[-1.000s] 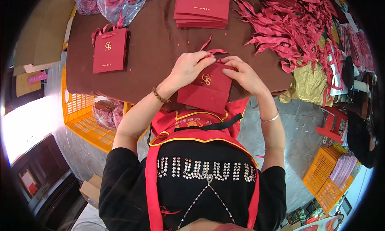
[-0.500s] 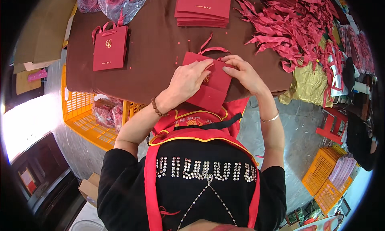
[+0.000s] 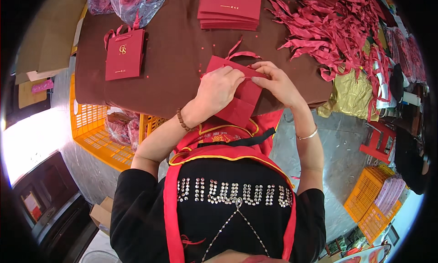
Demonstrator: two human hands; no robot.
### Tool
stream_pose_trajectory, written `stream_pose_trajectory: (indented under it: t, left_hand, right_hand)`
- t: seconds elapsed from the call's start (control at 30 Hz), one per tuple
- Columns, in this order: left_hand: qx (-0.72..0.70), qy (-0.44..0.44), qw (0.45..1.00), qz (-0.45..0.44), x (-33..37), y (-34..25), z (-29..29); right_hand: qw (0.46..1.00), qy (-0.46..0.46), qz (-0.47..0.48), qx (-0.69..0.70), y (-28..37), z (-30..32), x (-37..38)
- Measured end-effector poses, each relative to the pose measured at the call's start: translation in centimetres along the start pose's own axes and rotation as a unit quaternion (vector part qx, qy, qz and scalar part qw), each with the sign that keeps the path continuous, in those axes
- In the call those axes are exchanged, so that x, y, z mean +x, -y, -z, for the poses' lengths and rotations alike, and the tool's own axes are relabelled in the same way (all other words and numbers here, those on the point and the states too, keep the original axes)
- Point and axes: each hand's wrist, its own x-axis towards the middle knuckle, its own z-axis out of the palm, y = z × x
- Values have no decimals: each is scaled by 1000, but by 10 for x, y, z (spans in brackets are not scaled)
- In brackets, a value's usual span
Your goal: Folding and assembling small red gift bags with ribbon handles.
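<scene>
Head view: the brown cloth-covered tabletop (image 3: pixel 178 67) carries a stack of red paper bags (image 3: pixel 230 12) at the middle of its far side, a heap of red ribbons (image 3: pixel 324 39) toward its far right corner, and clear plastic packaging (image 3: pixel 137 7) at its far left. A handled red bag (image 3: pixel 124 57) lies near the left edge. Gold-coloured sheeting (image 3: pixel 351 96) hangs at the right edge; an orange crate (image 3: pixel 102 149) is below the near left corner. The red paper bag (image 3: pixel 250 93) is at the middle of the near edge, tilted and partly overhanging it; the left hand (image 3: pixel 216 90) covers part of its face. The left hand is back upward, fingers bent and closed on the bag; its exact pinch point is hidden. The right hand (image 3: pixel 277 83) comes from the right, fingers curled, thumb opposed, gripping the bag's upper right side. Both forearms angle inward. The bag is smooth, creased paper with flat panels; a narrow, curling ribbon (image 3: pixel 246 54) extends beyond its far edge. The crate is perforated and rigid; the heaped ribbons are soft and twisted.
</scene>
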Motion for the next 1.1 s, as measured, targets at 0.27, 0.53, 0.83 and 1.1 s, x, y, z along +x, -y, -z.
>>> stream_pose_trajectory:
  t: [0.27, 0.53, 0.83, 1.1]
  left_hand:
    - [74, -18, 997, -27, 4, -3, -7]
    - [90, 22, 996, 8, 9, -11, -4]
    - [116, 72, 991, 13, 16, -23, 1]
    - [73, 39, 994, -70, 12, -15, -3]
  right_hand:
    - [999, -11, 31, -21, 0, -2, -2]
    - [992, -29, 61, -110, 10, -5, -6]
    - [958, -91, 169, -215, 16, -15, -15]
    - [951, -107, 148, -248, 33, -19, -25]
